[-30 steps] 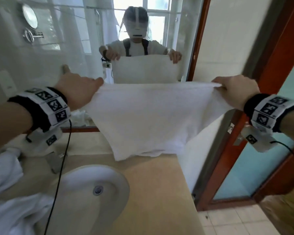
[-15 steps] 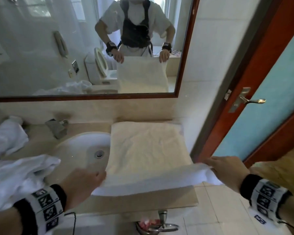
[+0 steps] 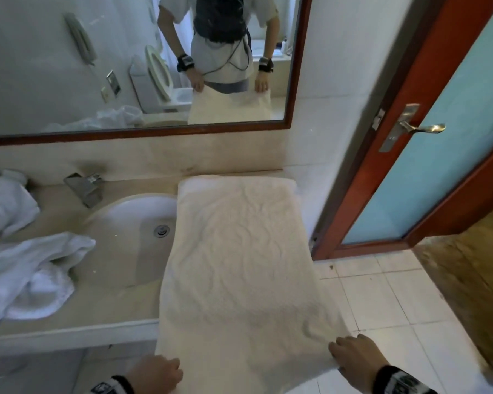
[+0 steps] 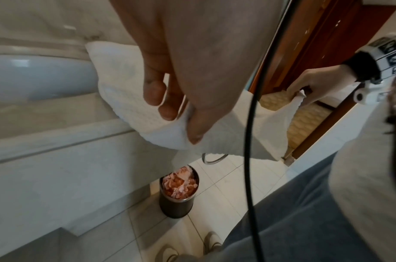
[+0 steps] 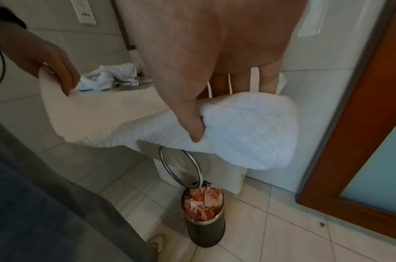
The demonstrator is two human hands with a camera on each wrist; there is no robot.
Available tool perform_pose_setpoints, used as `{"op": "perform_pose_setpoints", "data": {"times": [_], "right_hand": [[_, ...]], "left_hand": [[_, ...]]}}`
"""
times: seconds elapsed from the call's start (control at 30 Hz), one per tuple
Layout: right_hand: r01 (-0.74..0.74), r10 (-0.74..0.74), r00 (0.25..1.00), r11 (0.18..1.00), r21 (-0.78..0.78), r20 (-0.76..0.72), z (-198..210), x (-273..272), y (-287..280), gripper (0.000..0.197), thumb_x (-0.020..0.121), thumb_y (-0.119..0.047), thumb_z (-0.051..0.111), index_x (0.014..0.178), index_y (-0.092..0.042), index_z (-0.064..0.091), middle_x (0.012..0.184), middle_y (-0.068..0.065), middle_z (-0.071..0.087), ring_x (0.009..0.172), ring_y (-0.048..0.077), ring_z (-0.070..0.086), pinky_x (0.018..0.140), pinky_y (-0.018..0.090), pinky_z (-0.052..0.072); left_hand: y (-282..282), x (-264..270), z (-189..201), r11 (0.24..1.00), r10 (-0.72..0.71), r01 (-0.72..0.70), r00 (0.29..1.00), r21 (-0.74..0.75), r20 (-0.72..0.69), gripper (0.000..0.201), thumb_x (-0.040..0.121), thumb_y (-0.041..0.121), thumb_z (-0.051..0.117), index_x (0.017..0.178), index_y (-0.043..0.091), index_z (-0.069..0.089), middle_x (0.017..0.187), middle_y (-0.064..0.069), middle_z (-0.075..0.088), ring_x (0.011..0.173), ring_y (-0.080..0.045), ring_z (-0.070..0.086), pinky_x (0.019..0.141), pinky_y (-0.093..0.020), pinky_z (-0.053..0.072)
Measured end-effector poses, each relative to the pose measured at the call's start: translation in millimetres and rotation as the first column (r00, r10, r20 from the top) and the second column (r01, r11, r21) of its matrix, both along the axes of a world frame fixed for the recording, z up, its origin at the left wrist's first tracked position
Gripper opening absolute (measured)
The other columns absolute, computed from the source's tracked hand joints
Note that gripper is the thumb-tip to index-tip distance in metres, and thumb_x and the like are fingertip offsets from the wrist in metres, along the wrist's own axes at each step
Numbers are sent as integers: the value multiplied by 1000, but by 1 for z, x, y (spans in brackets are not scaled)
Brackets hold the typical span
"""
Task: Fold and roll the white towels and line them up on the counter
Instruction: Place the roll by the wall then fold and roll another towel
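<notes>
Towel (image 3: 234,265) lies spread lengthwise on the desk (image 3: 103,308), its far end against the back wall under the mirror (image 3: 143,129) and its near end hanging out past the desk's front edge. The left hand (image 3: 154,375) pinches the near left corner, thumb under the cloth and fingers (image 4: 163,99) curled over it, as the left wrist view shows. The right hand (image 3: 353,356) grips the near right corner the same way, thumb pressed into the cloth and fingers (image 5: 268,78) over the top. The near edge is held up between the two hands, above the floor. The towel's left edge overlaps the rim of the sink (image 3: 125,240). A tap (image 3: 84,187) stands behind the sink. Further left on the desk lies a heap of crumpled towels (image 3: 26,268), apart from the spread one. Under the desk's overhang stands a bin (image 5: 203,218) with its ring lid raised and pink and orange scraps inside. At the right is a door (image 3: 444,143) with a frosted pane and a metal handle (image 3: 413,127).
</notes>
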State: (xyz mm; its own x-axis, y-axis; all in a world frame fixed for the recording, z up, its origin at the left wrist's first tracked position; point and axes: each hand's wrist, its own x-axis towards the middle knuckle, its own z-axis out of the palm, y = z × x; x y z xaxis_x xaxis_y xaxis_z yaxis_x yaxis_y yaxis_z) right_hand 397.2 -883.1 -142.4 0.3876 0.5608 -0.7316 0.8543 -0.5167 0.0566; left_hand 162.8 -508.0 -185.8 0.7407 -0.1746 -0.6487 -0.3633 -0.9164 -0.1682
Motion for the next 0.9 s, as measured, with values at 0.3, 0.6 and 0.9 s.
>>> {"op": "perform_pose_setpoints", "data": {"times": [0.3, 0.6, 0.9], "right_hand": [[200, -209, 977, 968, 153, 45, -51, -9, -1, 24, 93, -24, 47, 115, -19, 54, 120, 4, 56, 114, 25, 51, 85, 38, 35], [378, -321, 926, 765, 521, -200, -13, -49, 71, 58, 79, -77, 41, 114, -34, 58, 108, -13, 58, 104, 9, 51, 84, 29, 39], [609, -571, 784, 626, 487, -246, 44, -69, 196, 42, 83, -28, 64, 119, -19, 45, 115, 1, 58, 106, 21, 54, 82, 30, 43]], "left_hand": [[-44, 35, 22, 973, 139, -192, 932, -129, -334, 26, 95, 14, 43, 117, 4, 53, 121, -19, 53, 111, -37, 51, 92, -46, 38], [-59, 132, 66, 962, -60, 6, 980, -272, -191, 24, 95, 16, 45, 113, 5, 55, 114, -17, 59, 100, -38, 58, 83, -44, 45], [-23, 191, 91, 854, -367, 334, 930, -398, -7, 23, 96, 17, 47, 107, 12, 66, 105, -13, 66, 95, -33, 62, 76, -35, 42]]}}
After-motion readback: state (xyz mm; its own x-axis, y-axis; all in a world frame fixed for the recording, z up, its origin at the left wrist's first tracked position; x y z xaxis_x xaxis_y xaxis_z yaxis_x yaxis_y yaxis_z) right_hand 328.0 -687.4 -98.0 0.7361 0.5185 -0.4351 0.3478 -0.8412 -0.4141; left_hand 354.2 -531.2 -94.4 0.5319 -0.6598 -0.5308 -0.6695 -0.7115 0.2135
